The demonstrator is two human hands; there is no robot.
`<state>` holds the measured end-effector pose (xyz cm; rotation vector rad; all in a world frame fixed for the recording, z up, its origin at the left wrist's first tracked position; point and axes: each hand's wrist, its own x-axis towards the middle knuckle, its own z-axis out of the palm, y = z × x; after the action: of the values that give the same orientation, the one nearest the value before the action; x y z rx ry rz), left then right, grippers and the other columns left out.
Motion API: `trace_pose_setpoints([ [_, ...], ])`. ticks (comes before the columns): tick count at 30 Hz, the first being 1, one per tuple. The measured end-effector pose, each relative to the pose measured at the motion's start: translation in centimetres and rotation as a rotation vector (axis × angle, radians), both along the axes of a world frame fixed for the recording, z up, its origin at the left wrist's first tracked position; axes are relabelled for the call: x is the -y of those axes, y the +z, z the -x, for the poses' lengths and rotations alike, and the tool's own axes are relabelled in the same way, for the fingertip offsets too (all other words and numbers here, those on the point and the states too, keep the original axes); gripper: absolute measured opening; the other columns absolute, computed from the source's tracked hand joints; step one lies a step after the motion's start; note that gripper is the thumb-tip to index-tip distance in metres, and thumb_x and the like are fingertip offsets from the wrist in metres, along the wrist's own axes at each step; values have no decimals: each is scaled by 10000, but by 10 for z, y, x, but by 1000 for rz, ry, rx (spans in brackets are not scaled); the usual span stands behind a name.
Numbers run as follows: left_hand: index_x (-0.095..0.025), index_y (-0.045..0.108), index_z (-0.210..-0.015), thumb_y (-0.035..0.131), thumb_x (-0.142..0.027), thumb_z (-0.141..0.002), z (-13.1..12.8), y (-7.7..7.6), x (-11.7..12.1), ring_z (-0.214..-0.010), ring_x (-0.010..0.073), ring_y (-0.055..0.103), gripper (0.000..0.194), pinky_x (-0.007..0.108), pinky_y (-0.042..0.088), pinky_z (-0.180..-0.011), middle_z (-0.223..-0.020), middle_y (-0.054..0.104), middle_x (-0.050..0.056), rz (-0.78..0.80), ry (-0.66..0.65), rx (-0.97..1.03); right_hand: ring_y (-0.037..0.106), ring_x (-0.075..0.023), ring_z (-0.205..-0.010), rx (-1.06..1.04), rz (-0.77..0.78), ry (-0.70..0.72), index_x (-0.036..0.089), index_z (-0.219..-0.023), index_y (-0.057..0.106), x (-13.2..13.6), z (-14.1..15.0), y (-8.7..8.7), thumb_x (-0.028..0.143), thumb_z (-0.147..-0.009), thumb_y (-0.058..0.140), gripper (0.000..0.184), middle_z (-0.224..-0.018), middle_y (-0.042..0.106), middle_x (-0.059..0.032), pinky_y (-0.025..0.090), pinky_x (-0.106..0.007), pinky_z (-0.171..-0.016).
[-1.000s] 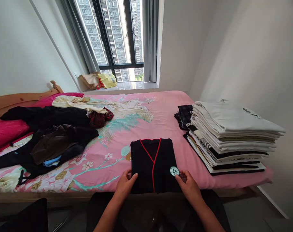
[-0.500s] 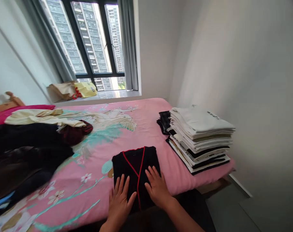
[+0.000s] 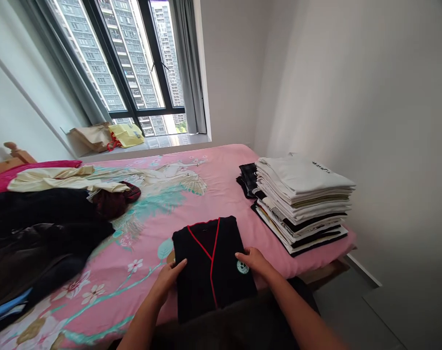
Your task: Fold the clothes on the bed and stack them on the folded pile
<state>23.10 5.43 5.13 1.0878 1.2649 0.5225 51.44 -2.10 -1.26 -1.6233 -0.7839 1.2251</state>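
A folded black garment (image 3: 210, 265) with red trim and a round green badge lies near the front edge of the pink bed (image 3: 221, 194). My left hand (image 3: 168, 278) grips its left edge, thumb on top and fingers tucked under. At the right edge, beside the badge, my right hand (image 3: 255, 262) holds it the same way.
A tall stack of folded white and dark clothes (image 3: 303, 201) sits at the bed's right side by the wall. A heap of unfolded dark and cream clothes (image 3: 49, 218) covers the left. Paper bags (image 3: 108, 136) rest on the window sill.
Both hands lay flat on top of the garment half a second ago; now they have slid out to its left and right edges and taken hold. The view shifted slightly.
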Motion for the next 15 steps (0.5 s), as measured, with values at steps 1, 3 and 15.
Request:
trace_pose_setpoints([
  [1, -126, 661, -868, 721, -473, -632, -3, 2, -2, -895, 270, 666, 424, 348, 526, -806, -851, 719, 121, 39, 8, 28, 652, -220, -757, -38, 8, 12, 127, -853, 608, -3, 3, 2, 354, -647, 672, 314, -775, 679, -73, 503, -334, -690],
  [3, -131, 658, -854, 742, -400, -630, -7, 1, -5, -856, 247, 677, 359, 328, 526, -817, -843, 719, 115, 86, 27, 86, 644, -195, -690, -114, 13, 30, 132, -836, 597, -7, 7, 7, 329, -649, 661, 279, -733, 669, -56, 502, -314, -643],
  [15, -149, 631, -770, 667, -255, -625, -17, 25, -11, -807, 308, 691, 183, 382, 582, -713, -706, 718, 101, 442, 176, 385, 507, -114, -426, -256, -11, 60, 146, -583, 546, -25, -2, 71, 194, -607, 543, 54, -500, 555, 5, 387, -224, -429],
])
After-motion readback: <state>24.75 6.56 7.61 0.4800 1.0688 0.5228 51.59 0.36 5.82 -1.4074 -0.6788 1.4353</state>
